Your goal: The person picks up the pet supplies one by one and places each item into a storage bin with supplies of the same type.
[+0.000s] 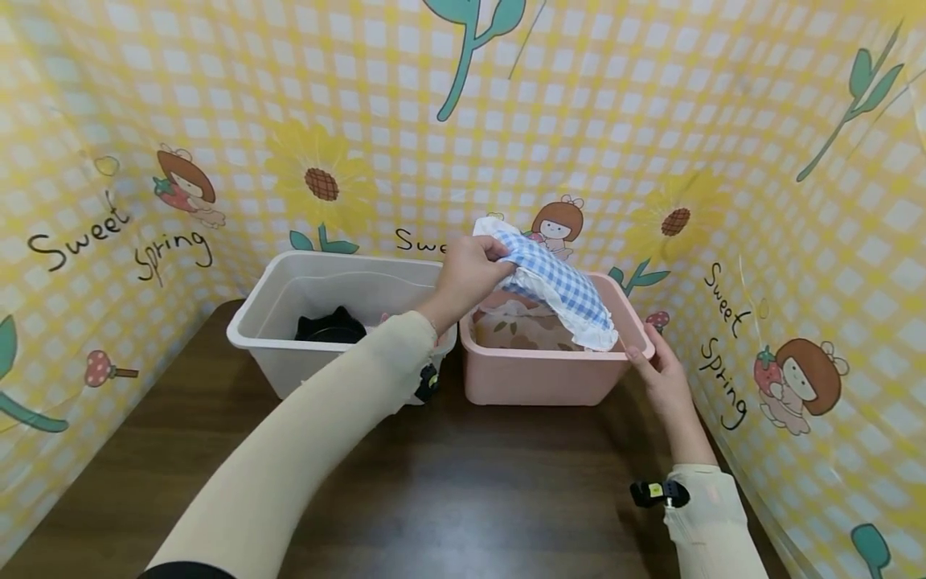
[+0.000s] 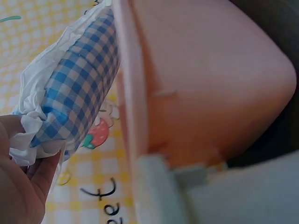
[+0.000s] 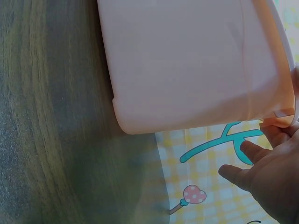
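My left hand [image 1: 466, 277] pinches one end of a small blue-and-white checked pillow [image 1: 555, 281] with a white ruffled edge. Tilted, the pillow slants down to the right over the pink bin [image 1: 542, 379]. In the left wrist view, the fingers [image 2: 44, 175] grip the pillow's ruffle [image 2: 32, 100]. My right hand [image 1: 664, 382] holds the pink bin's rim at its right front corner, thumb on the near side. The right wrist view shows fingers [image 3: 236, 175] spread below that corner. Inside the bin lies a pale patterned cloth [image 1: 521, 331], partly hidden by the pillow.
Left of the pink bin stands a whitish bin [image 1: 284, 363] holding a black item [image 1: 329, 326]; my left forearm crosses in front of it. Both bins rest on a dark wooden table [image 1: 463, 498]. A yellow checked sheet [image 1: 405, 161] hangs behind and along both sides.
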`<state>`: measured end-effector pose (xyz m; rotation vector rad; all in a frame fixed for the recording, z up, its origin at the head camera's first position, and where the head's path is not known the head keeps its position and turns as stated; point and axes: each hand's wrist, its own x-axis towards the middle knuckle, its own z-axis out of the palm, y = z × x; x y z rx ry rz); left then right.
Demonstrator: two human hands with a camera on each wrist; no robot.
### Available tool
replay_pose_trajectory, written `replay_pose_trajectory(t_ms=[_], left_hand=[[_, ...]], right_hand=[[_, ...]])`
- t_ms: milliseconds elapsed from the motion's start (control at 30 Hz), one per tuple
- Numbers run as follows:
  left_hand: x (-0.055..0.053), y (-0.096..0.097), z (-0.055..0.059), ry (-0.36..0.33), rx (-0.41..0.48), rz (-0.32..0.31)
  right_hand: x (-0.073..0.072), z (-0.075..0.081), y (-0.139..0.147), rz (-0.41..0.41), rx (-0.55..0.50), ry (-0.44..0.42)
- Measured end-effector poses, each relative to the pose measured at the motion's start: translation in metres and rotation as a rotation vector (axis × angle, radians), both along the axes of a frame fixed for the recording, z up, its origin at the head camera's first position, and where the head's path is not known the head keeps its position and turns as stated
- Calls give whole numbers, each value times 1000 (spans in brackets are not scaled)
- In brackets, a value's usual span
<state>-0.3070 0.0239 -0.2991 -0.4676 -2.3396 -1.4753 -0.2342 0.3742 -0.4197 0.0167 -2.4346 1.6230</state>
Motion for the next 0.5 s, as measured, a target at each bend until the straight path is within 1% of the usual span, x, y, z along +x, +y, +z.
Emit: replay_pose_trajectory(t_ms=[133, 267, 400, 500], left_hand=[[-2, 12, -11, -54, -16, 17], [-5, 21, -21, -62, -9, 28], [-8, 28, -31, -61, -5, 56], [-7, 31, -39, -70, 0, 53]], right_hand=[[0, 1, 1, -9, 1, -12], [-1, 1, 1, -6, -11, -18], [-2, 1, 1, -4, -15, -20], [-2, 0, 1, -1, -14, -15]])
